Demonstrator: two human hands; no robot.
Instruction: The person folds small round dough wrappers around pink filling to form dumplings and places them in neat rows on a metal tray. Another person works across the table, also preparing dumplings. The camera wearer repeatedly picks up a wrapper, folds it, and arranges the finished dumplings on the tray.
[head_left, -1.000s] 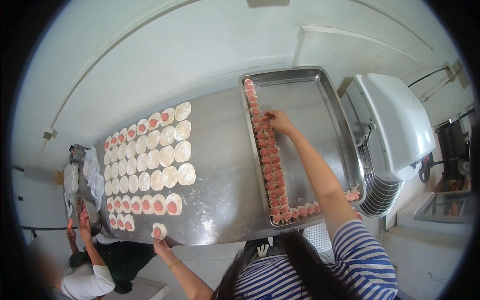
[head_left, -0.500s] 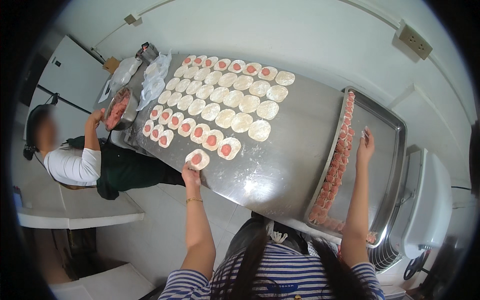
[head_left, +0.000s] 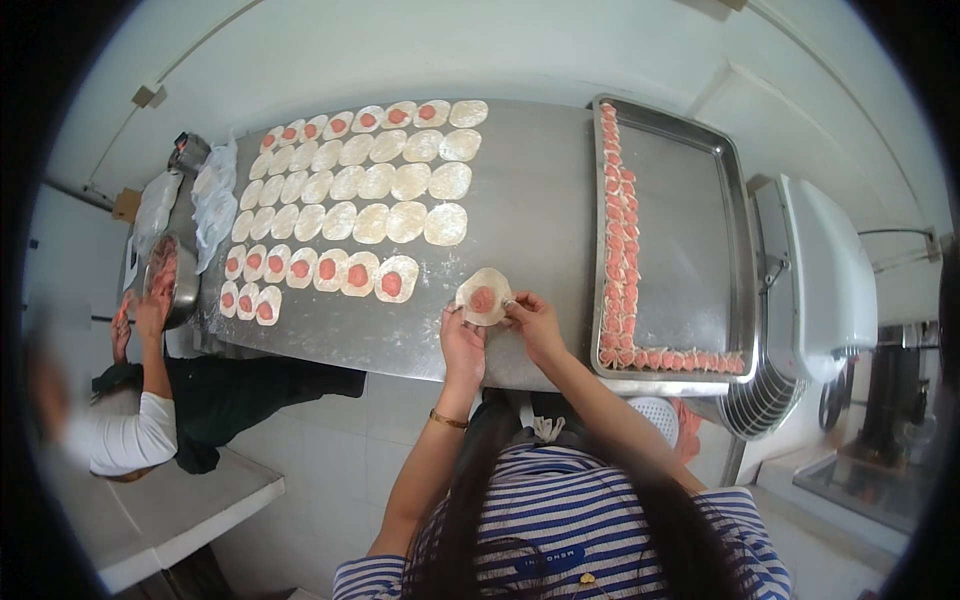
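Note:
A round dough wrapper (head_left: 484,297) with a ball of pink meat filling at its centre is held up over the near edge of the table. My left hand (head_left: 463,343) grips its lower left rim, and the fingers of my right hand (head_left: 534,322) pinch its right rim. Left of my hands, on the steel table (head_left: 530,180), lie rows of floured wrappers (head_left: 374,181). The farthest row and the nearest two rows carry pink filling; the middle rows are bare dough.
To the right, a metal tray (head_left: 749,240) holds filled dumplings (head_left: 620,250) along its left and near sides. At the far left a co-worker's hand (head_left: 150,315) is at a steel bowl (head_left: 186,290) of pink meat. A white plastic bag (head_left: 213,195) lies behind it.
My left hand has carried the filled wrapper rightward from beside the rows. My right hand has left the tray and taken its right rim. The view has shifted toward the right.

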